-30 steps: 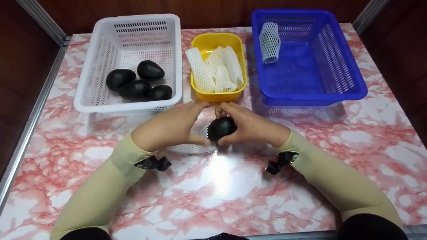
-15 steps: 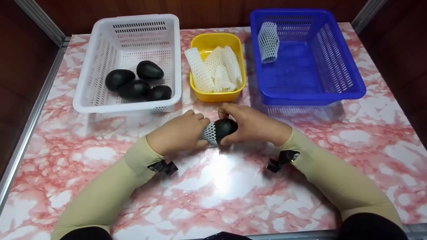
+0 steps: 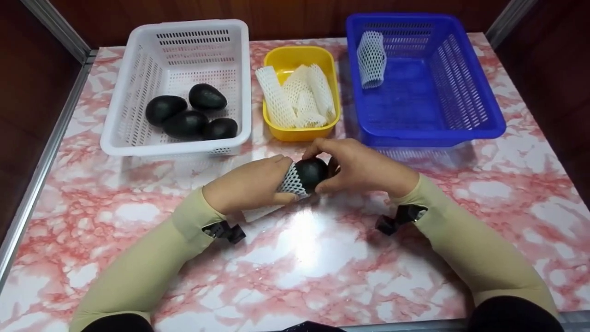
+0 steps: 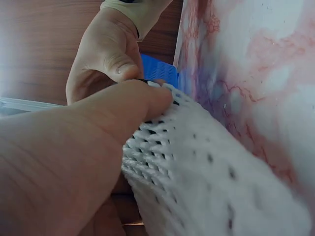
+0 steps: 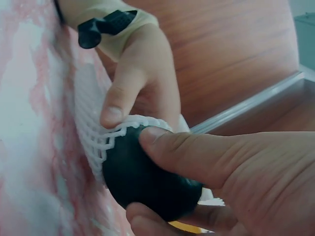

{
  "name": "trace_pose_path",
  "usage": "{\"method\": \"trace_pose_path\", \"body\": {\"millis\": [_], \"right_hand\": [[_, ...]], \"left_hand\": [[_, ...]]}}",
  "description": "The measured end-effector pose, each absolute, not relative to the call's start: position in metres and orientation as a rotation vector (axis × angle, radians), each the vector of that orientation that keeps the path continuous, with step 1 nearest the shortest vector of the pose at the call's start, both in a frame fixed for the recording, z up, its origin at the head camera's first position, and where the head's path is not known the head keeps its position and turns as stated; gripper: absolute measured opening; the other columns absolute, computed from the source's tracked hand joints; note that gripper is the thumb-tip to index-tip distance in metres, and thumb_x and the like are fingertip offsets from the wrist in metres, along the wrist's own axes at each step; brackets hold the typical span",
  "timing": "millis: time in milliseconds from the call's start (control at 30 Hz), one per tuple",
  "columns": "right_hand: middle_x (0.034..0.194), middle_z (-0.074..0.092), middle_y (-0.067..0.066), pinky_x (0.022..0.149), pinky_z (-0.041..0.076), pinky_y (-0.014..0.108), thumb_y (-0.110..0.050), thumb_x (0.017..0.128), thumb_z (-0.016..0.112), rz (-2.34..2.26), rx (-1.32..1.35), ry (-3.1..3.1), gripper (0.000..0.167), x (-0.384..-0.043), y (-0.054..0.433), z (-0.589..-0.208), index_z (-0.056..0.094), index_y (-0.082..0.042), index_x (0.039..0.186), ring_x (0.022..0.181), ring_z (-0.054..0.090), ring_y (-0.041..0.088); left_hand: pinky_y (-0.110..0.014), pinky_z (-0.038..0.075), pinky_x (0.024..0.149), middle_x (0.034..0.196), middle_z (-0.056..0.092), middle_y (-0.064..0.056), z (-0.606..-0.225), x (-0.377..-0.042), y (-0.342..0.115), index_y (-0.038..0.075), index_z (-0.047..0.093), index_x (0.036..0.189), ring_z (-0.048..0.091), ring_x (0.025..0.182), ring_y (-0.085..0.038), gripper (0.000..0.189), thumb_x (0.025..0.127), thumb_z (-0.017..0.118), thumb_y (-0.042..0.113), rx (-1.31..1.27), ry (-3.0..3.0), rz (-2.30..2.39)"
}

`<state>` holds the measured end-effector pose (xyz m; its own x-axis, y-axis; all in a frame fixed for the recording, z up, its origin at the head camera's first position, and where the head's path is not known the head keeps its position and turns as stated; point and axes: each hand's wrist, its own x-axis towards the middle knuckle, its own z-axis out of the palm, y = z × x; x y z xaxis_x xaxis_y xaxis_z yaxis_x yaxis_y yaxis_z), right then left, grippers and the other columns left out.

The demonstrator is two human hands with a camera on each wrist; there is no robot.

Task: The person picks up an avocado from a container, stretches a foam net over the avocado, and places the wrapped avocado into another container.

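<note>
A dark avocado lies partly inside a white foam net sleeve, low over the table in the middle. My left hand grips the sleeve at its mouth, thumb on the near side. The sleeve's tail shows below that hand, stretching toward the camera in the left wrist view. From the right, my right hand holds the avocado's bare end. In the right wrist view the thumb presses the dark skin near the net's edge, with fingers beneath. The avocado's covered end is hidden by net and left hand.
A white basket with several avocados stands back left. Behind the hands is a yellow bin of foam sleeves. The blue basket at back right holds one net-wrapped item.
My left hand moved right and closed on the sleeve, which now covers part of the avocado. My right hand has shifted slightly right, its grip further toward the avocado's bare end.
</note>
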<state>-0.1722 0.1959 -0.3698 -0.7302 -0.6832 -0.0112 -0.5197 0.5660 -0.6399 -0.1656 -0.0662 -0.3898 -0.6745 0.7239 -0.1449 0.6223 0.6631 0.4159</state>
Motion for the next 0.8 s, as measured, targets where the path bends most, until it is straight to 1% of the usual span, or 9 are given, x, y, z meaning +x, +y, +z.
{"method": "trace_pose_path", "body": {"millis": [100, 200, 367, 467, 567, 633, 700, 800], "right_hand": [[0.137, 0.074, 0.008, 0.090, 0.066, 0.044, -0.006, 0.083, 0.093, -0.947, -1.015, 2.496, 0.059, -0.1715, 0.1988, -0.3678, 0.066, -0.011, 0.135, 0.104, 0.074, 0.029], [0.135, 0.073, 0.008, 0.089, 0.067, 0.044, -0.005, 0.084, 0.093, -0.977, -1.022, 2.461, 0.059, -0.1704, 0.2000, -0.3662, 0.068, -0.011, 0.137, 0.102, 0.074, 0.029], [0.137, 0.073, 0.009, 0.092, 0.066, 0.043, -0.007, 0.083, 0.094, -0.980, -1.072, 2.438, 0.061, -0.1699, 0.1996, -0.3653, 0.070, -0.012, 0.138, 0.109, 0.073, 0.027], [0.139, 0.074, 0.009, 0.095, 0.065, 0.041, -0.010, 0.082, 0.096, -0.968, -1.119, 2.440, 0.062, -0.1702, 0.1988, -0.3651, 0.071, -0.013, 0.139, 0.115, 0.071, 0.025], [0.138, 0.074, 0.007, 0.095, 0.063, 0.040, -0.012, 0.081, 0.097, -0.974, -1.142, 2.458, 0.062, -0.1710, 0.1984, -0.3657, 0.072, -0.013, 0.138, 0.117, 0.070, 0.023], [0.136, 0.075, 0.006, 0.092, 0.064, 0.039, -0.013, 0.081, 0.098, -1.000, -1.140, 2.471, 0.061, -0.1715, 0.1990, -0.3666, 0.072, -0.013, 0.136, 0.112, 0.071, 0.023], [0.136, 0.075, 0.006, 0.088, 0.066, 0.038, -0.013, 0.080, 0.098, -1.050, -1.113, 2.477, 0.060, -0.1722, 0.1999, -0.3675, 0.072, -0.012, 0.135, 0.106, 0.072, 0.023], [0.133, 0.075, 0.007, 0.084, 0.067, 0.036, -0.012, 0.079, 0.098, -1.140, -1.046, 2.474, 0.060, -0.1740, 0.2026, -0.3683, 0.072, -0.010, 0.133, 0.100, 0.072, 0.024]], "left_hand": [[-0.044, 0.059, 0.094, 0.122, 0.065, -0.009, -0.3903, -0.1651, -0.0672, 0.004, 0.057, 0.135, 0.066, 0.103, -0.025, 0.059, 0.100, 0.075, 0.047, 1.077, 2.551, 0.546], [-0.043, 0.059, 0.097, 0.127, 0.064, -0.007, -0.3896, -0.1641, -0.0688, 0.007, 0.054, 0.142, 0.066, 0.107, -0.024, 0.063, 0.101, 0.075, 0.049, 1.078, 2.509, 0.611], [-0.042, 0.058, 0.102, 0.134, 0.062, -0.006, -0.3876, -0.1632, -0.0687, 0.010, 0.050, 0.151, 0.066, 0.115, -0.022, 0.072, 0.100, 0.076, 0.053, 1.084, 2.447, 0.700], [-0.041, 0.058, 0.102, 0.134, 0.062, -0.006, -0.3867, -0.1630, -0.0673, 0.009, 0.048, 0.151, 0.066, 0.115, -0.022, 0.076, 0.099, 0.075, 0.057, 1.074, 2.427, 0.739], [-0.040, 0.058, 0.104, 0.135, 0.062, -0.005, -0.3868, -0.1638, -0.0662, 0.011, 0.047, 0.154, 0.066, 0.117, -0.020, 0.078, 0.099, 0.075, 0.059, 1.069, 2.416, 0.799], [-0.040, 0.057, 0.108, 0.139, 0.061, -0.004, -0.3866, -0.1649, -0.0661, 0.013, 0.044, 0.158, 0.066, 0.121, -0.020, 0.080, 0.099, 0.075, 0.058, 1.074, 2.408, 0.851], [-0.041, 0.055, 0.112, 0.146, 0.060, -0.005, -0.3851, -0.1661, -0.0666, 0.017, 0.037, 0.164, 0.064, 0.126, -0.020, 0.086, 0.099, 0.076, 0.057, 1.074, 2.400, 0.905], [-0.045, 0.053, 0.116, 0.154, 0.057, -0.006, -0.3809, -0.1678, -0.0686, 0.020, 0.030, 0.169, 0.063, 0.131, -0.023, 0.099, 0.094, 0.081, 0.059, 1.045, 2.443, 0.916]]}}
